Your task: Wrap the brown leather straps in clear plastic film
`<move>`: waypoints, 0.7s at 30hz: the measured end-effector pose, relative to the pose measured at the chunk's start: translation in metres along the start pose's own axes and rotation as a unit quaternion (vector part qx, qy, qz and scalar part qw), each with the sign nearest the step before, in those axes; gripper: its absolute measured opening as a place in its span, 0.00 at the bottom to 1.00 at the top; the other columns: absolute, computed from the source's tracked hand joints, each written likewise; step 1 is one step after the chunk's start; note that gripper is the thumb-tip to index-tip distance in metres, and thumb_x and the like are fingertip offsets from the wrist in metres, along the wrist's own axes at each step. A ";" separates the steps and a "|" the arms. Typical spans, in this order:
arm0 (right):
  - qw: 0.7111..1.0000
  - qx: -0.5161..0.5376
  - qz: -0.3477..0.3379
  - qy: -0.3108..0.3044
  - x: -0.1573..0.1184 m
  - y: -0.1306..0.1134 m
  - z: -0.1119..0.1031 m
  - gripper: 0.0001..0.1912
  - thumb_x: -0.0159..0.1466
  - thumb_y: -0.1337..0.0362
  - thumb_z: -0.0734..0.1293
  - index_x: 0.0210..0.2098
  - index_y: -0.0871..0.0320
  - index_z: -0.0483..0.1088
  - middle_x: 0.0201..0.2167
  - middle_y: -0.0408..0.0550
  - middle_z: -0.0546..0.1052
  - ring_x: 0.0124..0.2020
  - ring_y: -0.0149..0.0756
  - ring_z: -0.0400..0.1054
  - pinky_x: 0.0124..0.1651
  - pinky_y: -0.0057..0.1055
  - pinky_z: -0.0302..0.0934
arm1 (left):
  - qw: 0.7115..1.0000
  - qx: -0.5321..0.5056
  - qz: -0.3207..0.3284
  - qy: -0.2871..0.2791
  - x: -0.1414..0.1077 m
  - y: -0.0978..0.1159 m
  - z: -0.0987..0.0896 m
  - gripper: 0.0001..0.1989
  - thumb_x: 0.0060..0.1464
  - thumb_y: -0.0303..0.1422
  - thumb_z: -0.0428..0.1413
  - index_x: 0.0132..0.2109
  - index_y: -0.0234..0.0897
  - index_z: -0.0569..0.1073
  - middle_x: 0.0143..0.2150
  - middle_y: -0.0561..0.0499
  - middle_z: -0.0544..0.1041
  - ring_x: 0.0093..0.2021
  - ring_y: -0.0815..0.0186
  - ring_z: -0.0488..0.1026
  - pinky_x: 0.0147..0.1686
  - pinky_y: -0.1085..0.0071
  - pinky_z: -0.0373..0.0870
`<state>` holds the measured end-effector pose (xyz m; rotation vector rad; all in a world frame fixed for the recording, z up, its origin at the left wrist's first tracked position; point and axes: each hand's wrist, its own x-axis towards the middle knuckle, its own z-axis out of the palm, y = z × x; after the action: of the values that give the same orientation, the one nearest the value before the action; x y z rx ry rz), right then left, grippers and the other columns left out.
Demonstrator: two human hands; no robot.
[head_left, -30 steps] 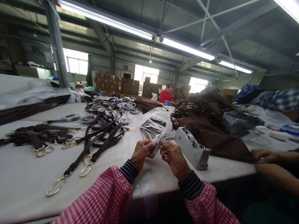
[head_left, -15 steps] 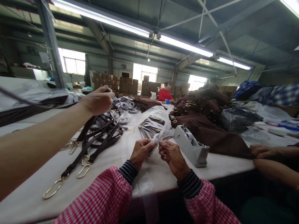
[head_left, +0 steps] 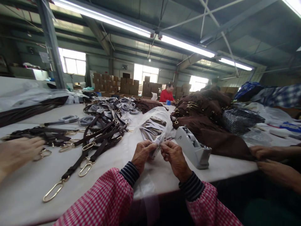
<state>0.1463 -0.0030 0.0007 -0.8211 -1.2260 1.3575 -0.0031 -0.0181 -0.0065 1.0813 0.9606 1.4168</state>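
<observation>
One small packet (head_left: 155,153); pale, crinkled

Clock positions read from centre of view. Pale-topped worktable (head_left: 28,179) lay at 8 o'clock; deep shadow beneath it at 5, floor not discernible. Far wall (head_left: 101,67), grey-green, held bright windows at 10 (head_left: 74,61), 12 (head_left: 146,73) and 2 o'clock (head_left: 198,84). Cardboard boxes (head_left: 105,83) stood stacked before the wall, 10 to 12. Steel column (head_left: 54,47) rose at 10, leaning in view. Dark ceiling (head_left: 178,15) overhead, crossed by a pale brace (head_left: 214,21) between 1 and 2. Fluorescent tubes (head_left: 102,18), lit, ran from 11 to 2; small bulb (head_left: 149,60) glowed at 12.
</observation>
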 end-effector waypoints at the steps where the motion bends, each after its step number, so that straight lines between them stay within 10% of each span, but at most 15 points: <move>1: 1.000 -0.004 -0.005 -0.004 0.000 0.001 -0.001 0.17 0.54 0.56 0.78 0.24 0.59 0.70 0.22 0.40 0.71 0.21 0.25 0.58 0.23 0.24 0.47 | 1.000 -0.002 -0.002 -0.003 0.000 0.000 0.000 0.22 0.44 0.49 0.67 0.30 0.32 0.76 0.23 0.54 0.70 0.21 0.72 0.62 0.22 0.75 0.57; 21: 0.995 -0.011 0.065 -0.079 0.007 0.007 -0.019 0.26 0.53 0.46 0.80 0.26 0.58 0.66 0.19 0.37 0.70 0.15 0.21 0.56 0.17 0.21 0.41 | 0.990 -0.049 -0.045 -0.126 -0.008 0.002 -0.004 0.20 0.53 0.48 0.64 0.39 0.32 0.79 0.31 0.47 0.76 0.26 0.66 0.71 0.19 0.74 0.69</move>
<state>0.1617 0.0088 -0.0093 -0.8337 -1.3297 1.5402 -0.0074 -0.0264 -0.0067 1.0994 0.7413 1.2075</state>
